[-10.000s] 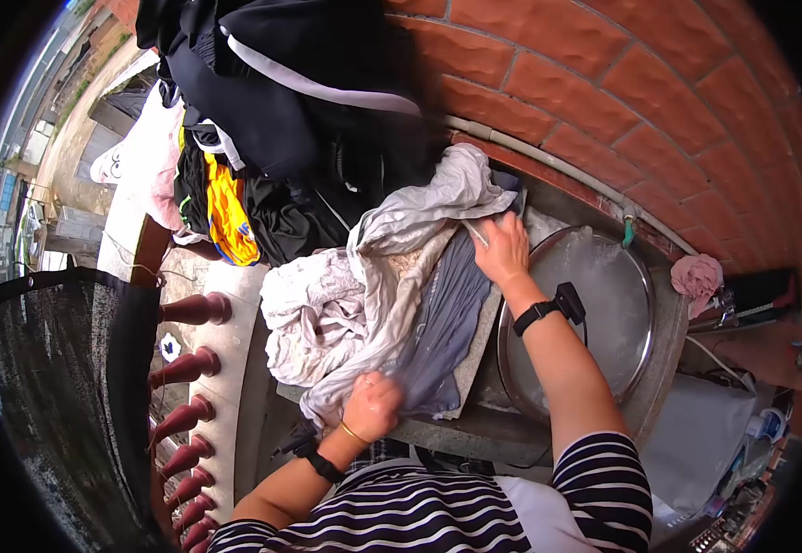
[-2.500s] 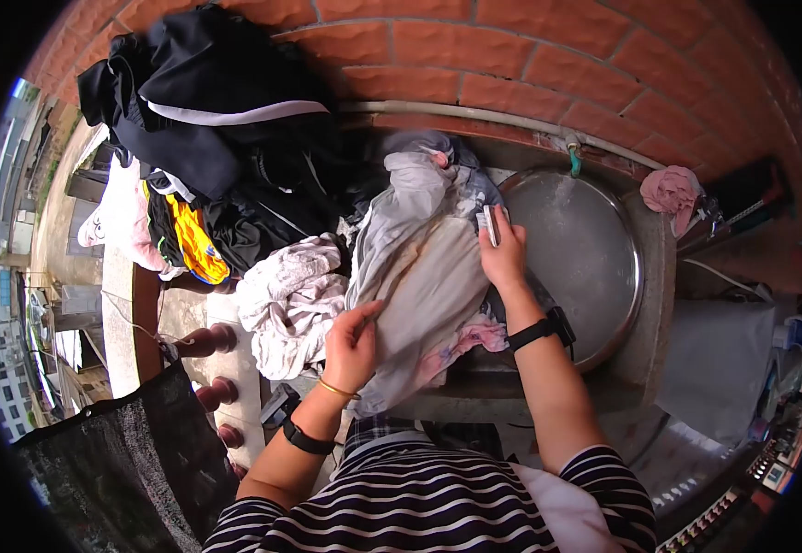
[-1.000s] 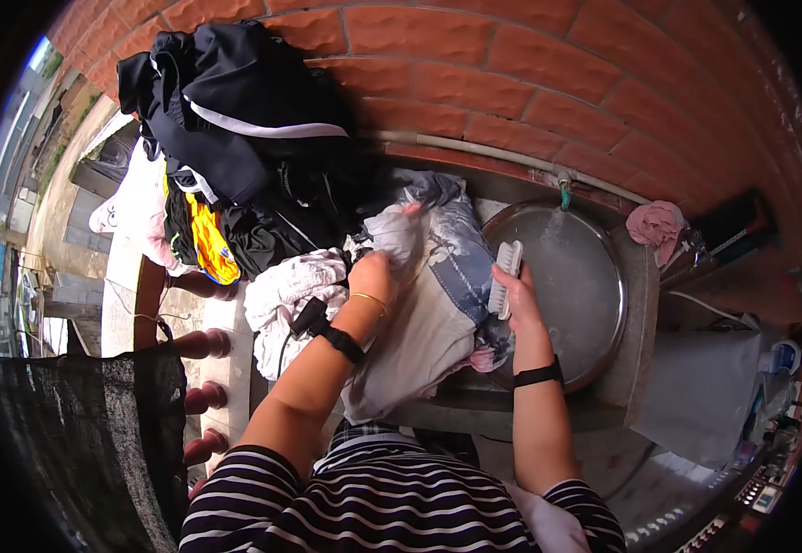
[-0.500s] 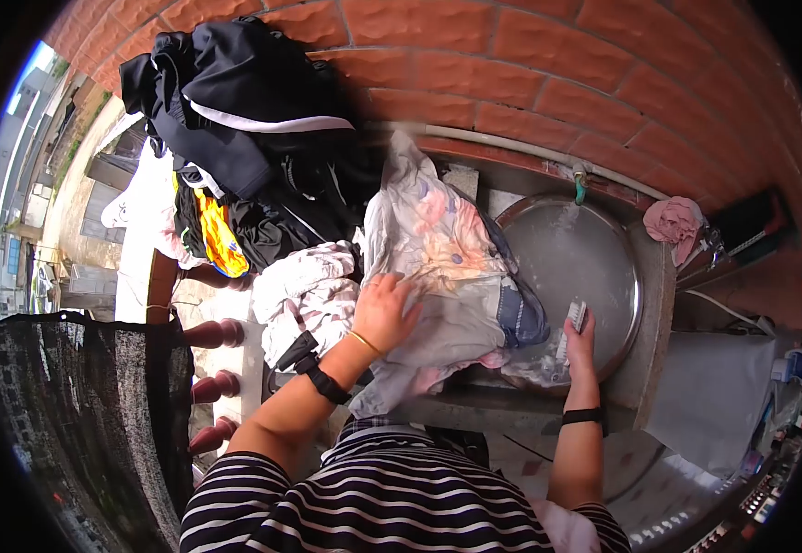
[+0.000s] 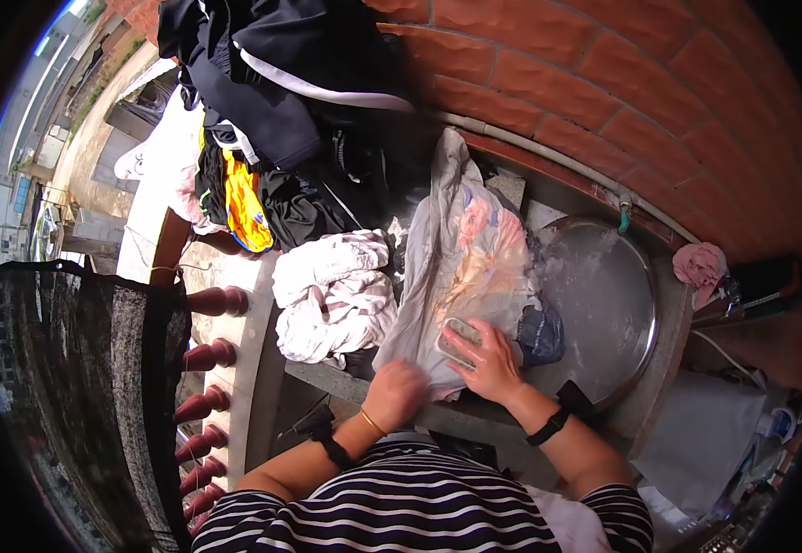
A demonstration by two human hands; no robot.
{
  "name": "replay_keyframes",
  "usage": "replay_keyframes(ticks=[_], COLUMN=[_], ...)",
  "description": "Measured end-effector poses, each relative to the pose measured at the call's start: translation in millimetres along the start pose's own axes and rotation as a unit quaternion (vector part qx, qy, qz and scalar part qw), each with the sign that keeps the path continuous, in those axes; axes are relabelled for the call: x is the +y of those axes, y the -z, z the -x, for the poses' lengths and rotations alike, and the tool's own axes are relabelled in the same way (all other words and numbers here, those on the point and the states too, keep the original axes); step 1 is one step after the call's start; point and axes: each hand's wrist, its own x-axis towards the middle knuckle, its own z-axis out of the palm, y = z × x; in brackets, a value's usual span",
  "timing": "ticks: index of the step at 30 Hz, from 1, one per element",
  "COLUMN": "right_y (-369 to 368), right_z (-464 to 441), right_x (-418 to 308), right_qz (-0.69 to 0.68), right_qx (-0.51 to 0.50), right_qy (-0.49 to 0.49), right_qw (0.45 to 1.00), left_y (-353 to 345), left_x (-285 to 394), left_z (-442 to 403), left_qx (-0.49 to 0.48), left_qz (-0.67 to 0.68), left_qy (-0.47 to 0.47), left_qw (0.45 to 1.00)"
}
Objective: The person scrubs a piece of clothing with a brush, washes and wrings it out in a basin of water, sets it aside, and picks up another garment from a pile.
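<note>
1. At far left we found a dark mesh sheet [image 5: 87,387], its lower end lost in the black lens border.
2. Next, a heap of dark clothes [image 5: 276,111] ran off the top of the view; we could not separate its pieces.
3. Nearer the person, a crumpled white cloth [image 5: 336,286] lay by the front edge of the slab [image 5: 327,379], a narrow dark gap on its right.
4. The left hand [image 5: 397,394] was blurred and curled at the near end of a grey printed garment; we could not tell whether it gripped.
5. That grey printed garment [image 5: 484,258] lay spread between white cloth and basin, its near end partly covered by the hands.
6. The right hand [image 5: 487,361] grasped a brush [image 5: 456,339] over the garment; we could not make out its bristles.
7. A dark blue fold [image 5: 541,336] overlapped the left rim of the metal basin [image 5: 654,323]; rightward, the basin's inside was uncovered, with open room above it.
8. Past the far rim we saw a pink cloth [image 5: 699,267].
</note>
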Motion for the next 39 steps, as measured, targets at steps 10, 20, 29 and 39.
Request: replay_keyframes(ticks=[10, 20, 29, 39], right_y=[-15, -14, -19, -44], right_z=[-207, -237, -80, -143], right_x=[99, 146, -2, 59], right_qz=[0.186, 0.065, -0.004, 0.059], right_qx=[0.02, -0.067, -0.12, -0.037], right_qy=[-0.081, -0.169, -0.007, -0.042], right_qw=[0.979, 0.981, 0.993, 0.997], left_y=[-7, -42, -1, -3], left_x=[-4, -45, -16, -16], left_z=[-2, -157, -30, 2], left_qx=[0.069, 0.162, 0.1, 0.073], left_qz=[0.023, -0.129, 0.091, 0.047], left_qy=[0.118, 0.292, 0.332, 0.254], left_qw=[0.99, 0.934, 0.933, 0.963])
